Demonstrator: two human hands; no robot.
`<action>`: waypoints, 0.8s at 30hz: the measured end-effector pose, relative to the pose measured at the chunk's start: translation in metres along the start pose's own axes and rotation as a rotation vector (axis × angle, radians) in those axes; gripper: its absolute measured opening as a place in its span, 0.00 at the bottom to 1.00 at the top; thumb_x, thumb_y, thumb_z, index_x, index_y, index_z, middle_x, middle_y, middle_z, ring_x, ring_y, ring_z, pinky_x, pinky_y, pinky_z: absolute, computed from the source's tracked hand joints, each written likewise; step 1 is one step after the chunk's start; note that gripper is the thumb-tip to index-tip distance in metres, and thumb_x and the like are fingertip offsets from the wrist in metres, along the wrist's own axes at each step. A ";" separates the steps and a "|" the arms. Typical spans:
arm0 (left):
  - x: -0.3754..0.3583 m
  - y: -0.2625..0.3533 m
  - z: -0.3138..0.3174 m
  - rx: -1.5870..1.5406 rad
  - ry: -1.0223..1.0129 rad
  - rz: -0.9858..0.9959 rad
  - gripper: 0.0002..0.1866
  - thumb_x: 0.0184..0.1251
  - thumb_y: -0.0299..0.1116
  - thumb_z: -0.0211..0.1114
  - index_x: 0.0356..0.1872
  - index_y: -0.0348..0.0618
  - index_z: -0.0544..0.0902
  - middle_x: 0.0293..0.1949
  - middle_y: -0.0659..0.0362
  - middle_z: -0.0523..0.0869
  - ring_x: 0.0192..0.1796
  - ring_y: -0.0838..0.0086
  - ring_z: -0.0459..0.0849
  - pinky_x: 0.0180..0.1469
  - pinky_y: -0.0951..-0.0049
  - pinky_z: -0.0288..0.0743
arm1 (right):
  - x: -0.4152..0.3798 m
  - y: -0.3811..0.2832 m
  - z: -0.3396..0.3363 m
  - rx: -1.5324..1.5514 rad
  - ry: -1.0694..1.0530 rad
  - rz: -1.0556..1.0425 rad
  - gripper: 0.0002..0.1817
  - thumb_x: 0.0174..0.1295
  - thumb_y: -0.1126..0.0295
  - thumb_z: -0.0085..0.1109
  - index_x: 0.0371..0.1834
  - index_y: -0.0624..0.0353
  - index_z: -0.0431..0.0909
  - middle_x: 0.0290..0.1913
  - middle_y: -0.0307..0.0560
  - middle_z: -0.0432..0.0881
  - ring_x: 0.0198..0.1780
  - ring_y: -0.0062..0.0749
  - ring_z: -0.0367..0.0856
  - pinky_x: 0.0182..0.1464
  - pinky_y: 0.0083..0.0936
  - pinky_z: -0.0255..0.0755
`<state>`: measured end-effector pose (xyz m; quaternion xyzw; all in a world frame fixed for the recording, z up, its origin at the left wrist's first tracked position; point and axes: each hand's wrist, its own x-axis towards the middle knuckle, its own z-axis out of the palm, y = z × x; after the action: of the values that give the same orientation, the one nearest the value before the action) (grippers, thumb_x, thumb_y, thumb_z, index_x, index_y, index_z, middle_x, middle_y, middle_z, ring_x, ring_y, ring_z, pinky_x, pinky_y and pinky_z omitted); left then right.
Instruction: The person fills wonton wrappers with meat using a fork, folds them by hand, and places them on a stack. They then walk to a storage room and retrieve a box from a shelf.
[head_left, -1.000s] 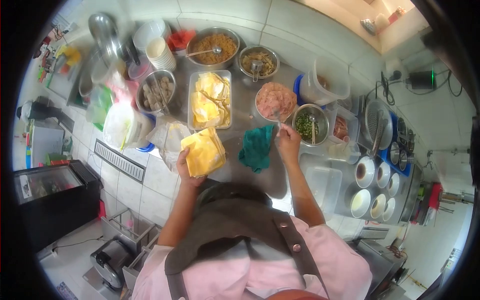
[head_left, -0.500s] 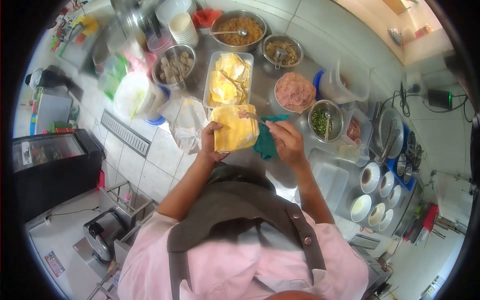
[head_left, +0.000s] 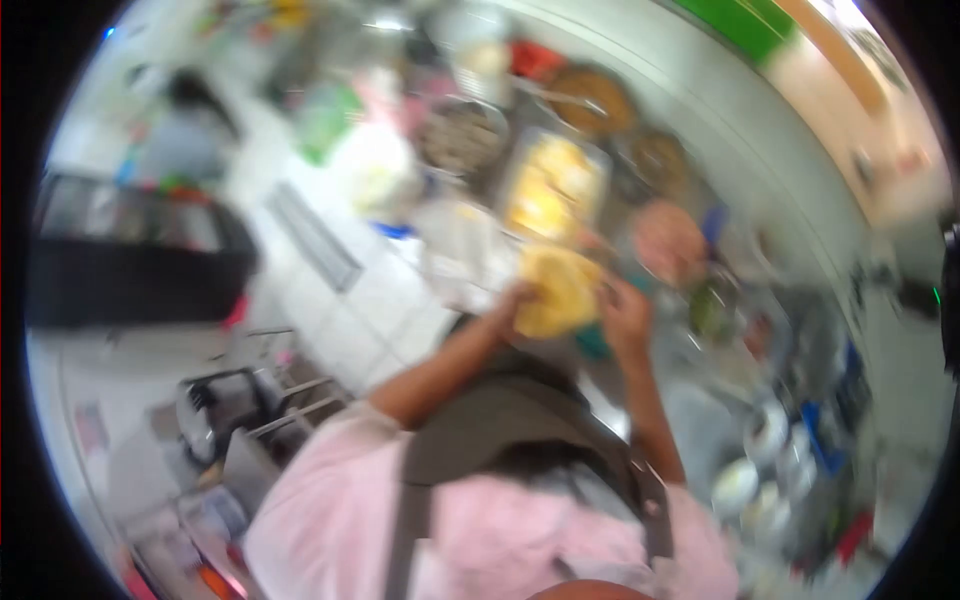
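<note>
Motion blur smears the whole view. My left hand point(head_left: 515, 308) is closed on the left edge of a stack of square yellow dough wrappers point(head_left: 555, 297), held in front of my apron. At the stack's right edge, my right hand point(head_left: 627, 315) has its fingers closed; the small metal fork seen there earlier is now too blurred to make out clearly. Just beyond the stack are more yellow wrappers point(head_left: 550, 185) in a clear rectangular tub. A mound of pinkish minced meat point(head_left: 670, 242) lies to the right, beyond my right hand.
Crumpled whitish paper point(head_left: 460, 245) lies left of the stack. Behind are a bowl of greyish balls point(head_left: 463, 137) and a bowl of brown food point(head_left: 595, 100). Chopped greens point(head_left: 713, 312) and several small white bowls point(head_left: 735, 485) are at right. A floor drain point(head_left: 313, 235) shows left.
My head view has swung, so the scene shifts right and blurs. My right hand is now against the wrappers' edge, and the fork no longer shows distinctly over them.
</note>
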<state>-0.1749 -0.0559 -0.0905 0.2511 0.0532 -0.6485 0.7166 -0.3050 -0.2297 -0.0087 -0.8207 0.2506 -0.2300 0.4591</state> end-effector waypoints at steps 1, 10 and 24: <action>-0.006 -0.001 0.012 0.049 0.164 -0.016 0.30 0.57 0.39 0.64 0.60 0.36 0.71 0.52 0.49 0.81 0.52 0.57 0.83 0.54 0.52 0.80 | 0.002 0.005 0.003 -0.035 -0.077 0.038 0.12 0.55 0.73 0.65 0.41 0.66 0.83 0.30 0.56 0.79 0.31 0.44 0.78 0.37 0.34 0.72; 0.005 0.005 0.032 -0.013 0.095 0.018 0.28 0.48 0.28 0.53 0.56 0.32 0.72 0.47 0.49 0.82 0.48 0.56 0.85 0.54 0.58 0.81 | 0.009 -0.030 0.010 -0.027 -0.198 0.136 0.09 0.50 0.76 0.65 0.29 0.65 0.73 0.29 0.51 0.74 0.30 0.42 0.75 0.36 0.31 0.70; -0.010 0.009 0.016 -0.019 0.159 -0.045 0.32 0.56 0.39 0.57 0.63 0.36 0.69 0.58 0.44 0.78 0.57 0.50 0.81 0.57 0.50 0.79 | 0.017 -0.017 0.002 0.016 -0.044 0.128 0.18 0.51 0.73 0.71 0.41 0.62 0.73 0.35 0.43 0.78 0.37 0.30 0.75 0.42 0.30 0.73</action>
<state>-0.1718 -0.0539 -0.0701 0.2938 0.1217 -0.6419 0.6977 -0.2879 -0.2314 0.0075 -0.8041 0.2905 -0.1844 0.4848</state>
